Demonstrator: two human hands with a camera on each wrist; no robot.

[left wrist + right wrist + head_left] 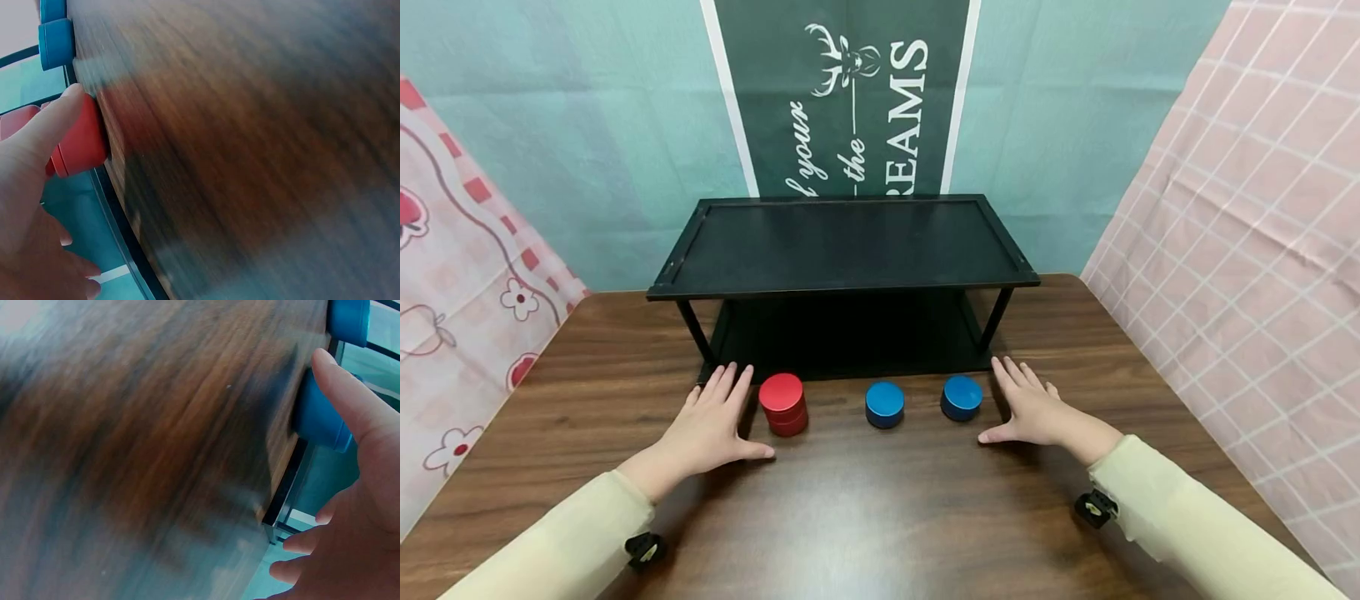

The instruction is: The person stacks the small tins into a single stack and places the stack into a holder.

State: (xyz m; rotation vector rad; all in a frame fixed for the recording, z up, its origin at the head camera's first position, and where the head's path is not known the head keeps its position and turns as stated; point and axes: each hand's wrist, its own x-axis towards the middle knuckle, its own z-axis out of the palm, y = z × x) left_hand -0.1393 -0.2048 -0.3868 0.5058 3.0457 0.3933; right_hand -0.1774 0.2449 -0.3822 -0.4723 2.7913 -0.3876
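Fingers spread and palm down, my left hand (711, 421) is just left of a red stack of round tins (783, 405) in the head view. Nothing is in its grasp. The left wrist view has the thumb overlapping the red tins (84, 140). My right hand (1030, 408), fingers also spread, lies to the right of a short blue round tin (961, 398) and holds nothing. A second blue round tin (884, 405) stands between that one and the red stack. From the right wrist, the thumb partly covers the nearer blue tin (315, 415).
Behind the tins stands a black two-level rack (842, 246), its lower shelf (850, 333) shaded under the top board. All stand on a brown wood-grain table (865, 517). Cloths hang around it: teal (1060, 108) behind, pink checked (1240, 250) at right, and patterned (467, 250) at left.
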